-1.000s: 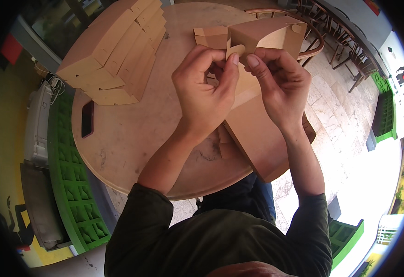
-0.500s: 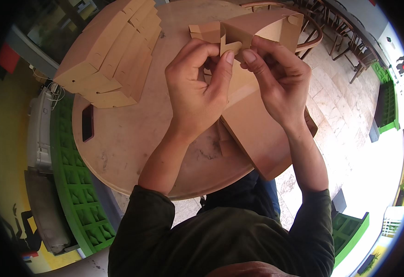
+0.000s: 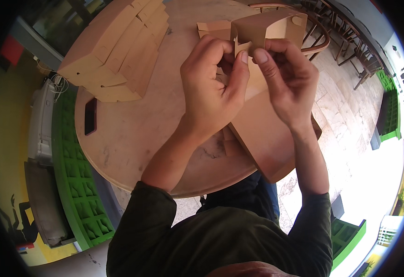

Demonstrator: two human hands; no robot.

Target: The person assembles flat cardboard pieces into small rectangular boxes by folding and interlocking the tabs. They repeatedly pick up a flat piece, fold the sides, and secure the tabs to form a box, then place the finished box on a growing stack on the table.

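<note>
A brown cardboard box, partly folded up, lies across the right side of the round table. Its far end stands raised, with walls and tabs upright. My left hand pinches a small flap of the box between thumb and forefinger. Close beside it, my right hand grips the edge of the adjoining cardboard wall, thumb toward the flap. The two thumbs are a short gap apart. My hands hide part of the box's middle and the other fingertips.
On the round table, a stack of folded cardboard boxes stands at the far left. A dark phone lies near the left edge. A wooden chair is behind the table's right side; green racks flank the left.
Both hands have shifted slightly to the right in the picture, still at the same corner of the box. The small flap now sits more upright between my left fingers.
</note>
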